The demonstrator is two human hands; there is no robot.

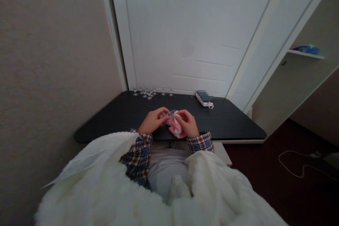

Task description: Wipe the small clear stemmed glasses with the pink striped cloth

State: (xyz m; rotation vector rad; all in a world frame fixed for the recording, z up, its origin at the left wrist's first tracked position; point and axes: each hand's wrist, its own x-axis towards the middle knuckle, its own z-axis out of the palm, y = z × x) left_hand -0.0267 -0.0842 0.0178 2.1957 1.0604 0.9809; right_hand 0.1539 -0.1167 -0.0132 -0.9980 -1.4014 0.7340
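Note:
Over the front edge of the black table, my left hand is closed around a small clear stemmed glass, which lies tilted with its bowl toward the right. A pink and white cloth is bunched in my right hand, pressed against the glass's bowl. My fingers and the cloth hide part of the glass. Several similar small glasses stand upright at the table's back left, beyond my left hand.
A white object with a blurred dark top and a looped strap lies at the back right of the table. Behind rises a white panelled door. A wall borders the left side. A white cable lies on the floor at right.

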